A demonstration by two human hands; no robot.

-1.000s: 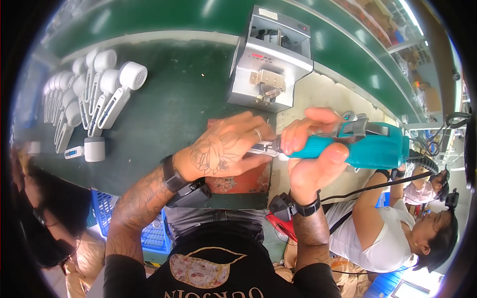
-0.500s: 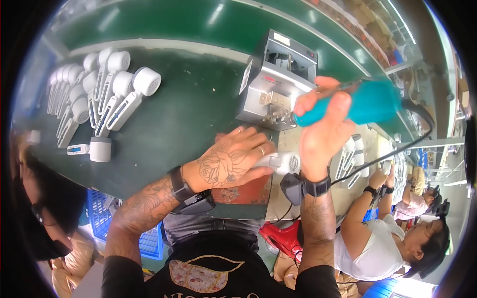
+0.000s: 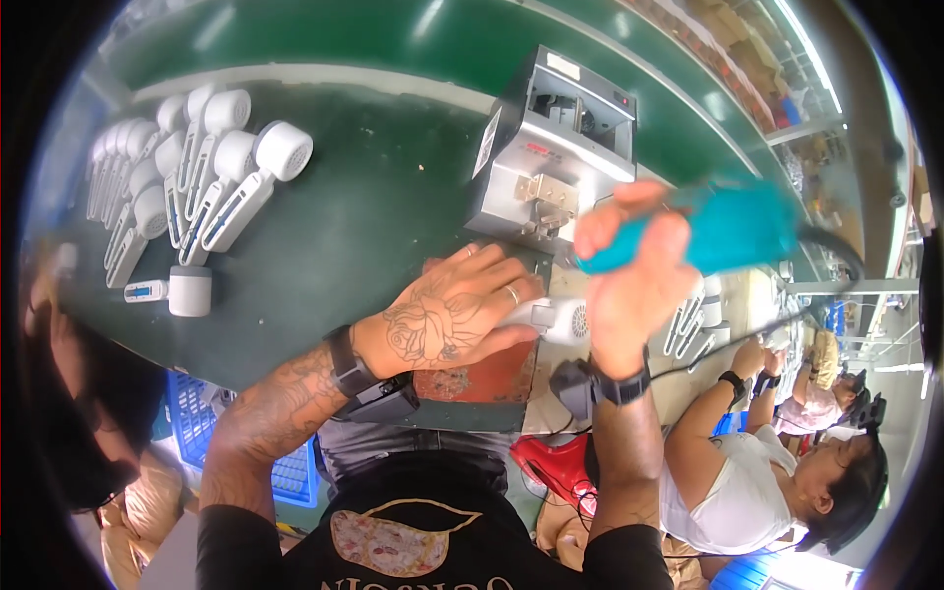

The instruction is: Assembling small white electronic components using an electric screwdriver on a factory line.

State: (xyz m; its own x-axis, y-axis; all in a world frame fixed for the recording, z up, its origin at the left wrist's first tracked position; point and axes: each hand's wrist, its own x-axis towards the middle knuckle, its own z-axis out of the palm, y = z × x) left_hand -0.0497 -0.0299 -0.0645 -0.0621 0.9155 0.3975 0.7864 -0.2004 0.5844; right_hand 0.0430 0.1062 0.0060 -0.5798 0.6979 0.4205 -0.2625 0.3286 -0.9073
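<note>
My left hand [image 3: 447, 307] is closed around a white handheld device [image 3: 562, 320] with a round grilled head, keeping it on the bench near the reddish worn patch. Its handle is mostly hidden under my fingers. Gripped in my right hand [image 3: 644, 275] is a teal corded electric screwdriver [image 3: 733, 224], lying almost level and blurred by motion. The screwdriver's front end points left, close to the lower front of a grey screw feeder [image 3: 551, 147]. Whether its tip touches the feeder I cannot tell.
Several similar white devices [image 3: 231, 187] lie in a cluster on the green bench [image 3: 344, 197] at left; more [image 3: 696, 320] lie at right. A black cord runs from the screwdriver. A blue crate [image 3: 192, 413] stands below. A co-worker [image 3: 747, 472] sits at right, another person at left.
My right hand and the screwdriver have shifted slightly down and left in the picture. The left hand stays on the white device. The whole view has tilted a little.
</note>
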